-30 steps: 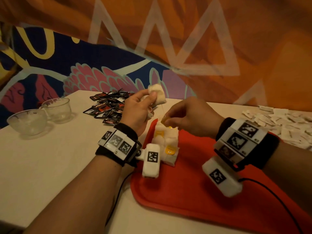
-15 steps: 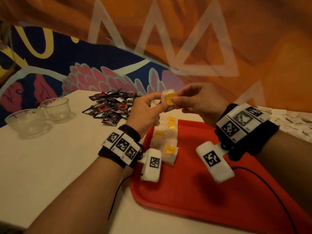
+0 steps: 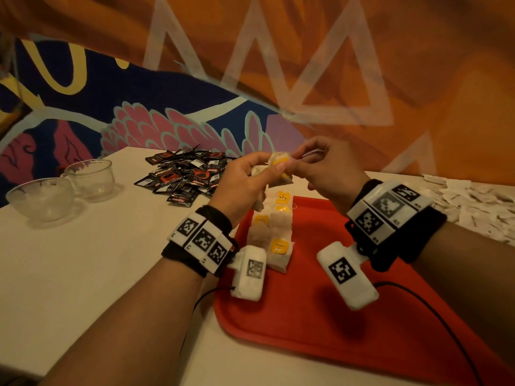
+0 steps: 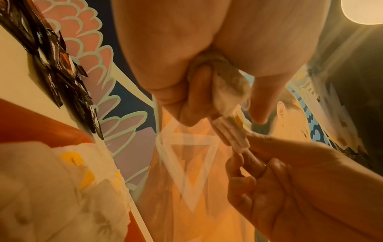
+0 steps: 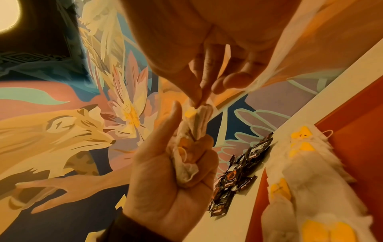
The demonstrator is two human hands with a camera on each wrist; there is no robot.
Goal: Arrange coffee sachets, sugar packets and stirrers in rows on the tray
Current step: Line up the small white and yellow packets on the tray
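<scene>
Item: two bare forearms fitted with wrist-mounted camera rigs.

Left wrist band: black fabric cuff carrying a white plate with three black-and-white square markers; white rounded camera housing with one marker and a thin black cable. Right wrist band: wider black cuff, white plate with square markers; white housing bearing one marker, black cable. No sleeves.

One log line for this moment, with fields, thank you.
left hand: grips tea bags | right hand: pinches top bag | tray: one row begun | coffee sachets: on table
</scene>
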